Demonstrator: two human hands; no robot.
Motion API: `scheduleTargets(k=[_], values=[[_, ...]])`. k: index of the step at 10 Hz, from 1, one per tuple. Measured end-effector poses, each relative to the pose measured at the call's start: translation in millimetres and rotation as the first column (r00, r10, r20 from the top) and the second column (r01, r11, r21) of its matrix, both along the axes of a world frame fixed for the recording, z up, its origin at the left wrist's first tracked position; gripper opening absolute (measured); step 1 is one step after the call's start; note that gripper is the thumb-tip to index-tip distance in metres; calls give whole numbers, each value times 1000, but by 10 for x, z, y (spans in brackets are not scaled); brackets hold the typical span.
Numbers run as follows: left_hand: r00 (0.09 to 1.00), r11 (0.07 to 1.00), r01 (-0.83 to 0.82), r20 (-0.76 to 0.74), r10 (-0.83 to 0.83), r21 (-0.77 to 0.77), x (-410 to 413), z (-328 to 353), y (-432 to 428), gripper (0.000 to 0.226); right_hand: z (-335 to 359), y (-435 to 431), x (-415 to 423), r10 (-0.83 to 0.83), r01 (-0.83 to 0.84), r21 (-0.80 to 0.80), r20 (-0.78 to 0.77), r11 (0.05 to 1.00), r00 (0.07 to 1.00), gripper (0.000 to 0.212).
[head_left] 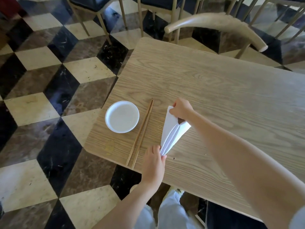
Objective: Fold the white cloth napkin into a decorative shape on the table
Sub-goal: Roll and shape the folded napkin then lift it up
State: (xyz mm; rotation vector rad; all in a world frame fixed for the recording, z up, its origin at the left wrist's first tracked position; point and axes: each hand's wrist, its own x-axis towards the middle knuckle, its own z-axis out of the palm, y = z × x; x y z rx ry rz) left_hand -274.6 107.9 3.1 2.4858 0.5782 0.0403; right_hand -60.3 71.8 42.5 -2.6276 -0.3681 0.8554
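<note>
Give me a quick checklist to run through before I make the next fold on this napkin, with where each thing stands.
1. Left hand pinches the napkin at its narrow near tip: ok.
2. Right hand grips the wide far end: ok.
3. Folds even along the whole length: cannot tell, the right hand hides the far end.
4. Chopsticks apart from the napkin: ok.
5. White dish out of the way, beyond the chopsticks: ok.
6. Bare table beside the napkin: ok.
</note>
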Motion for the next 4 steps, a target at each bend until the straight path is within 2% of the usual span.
scheduleTargets(k=[1,2,3,4], values=[[999,999,40,14,-40,-25,-24,-20,29,24,22,45,-32,-39,39,4,9,999,999,26],[993,991,115,-22,-116,-62,-10,-16,100,33,49,0,-64,-40,39,24,22,999,999,19],[971,968,206,-94,-221,-145,13,66,212,44,182,-134,-114,-41,43,-44,49,998,998,23],[941,950,261,-174,-290,-173,191,238,473,38,292,-387,-216,41,4,-214,207,977,977,35]])
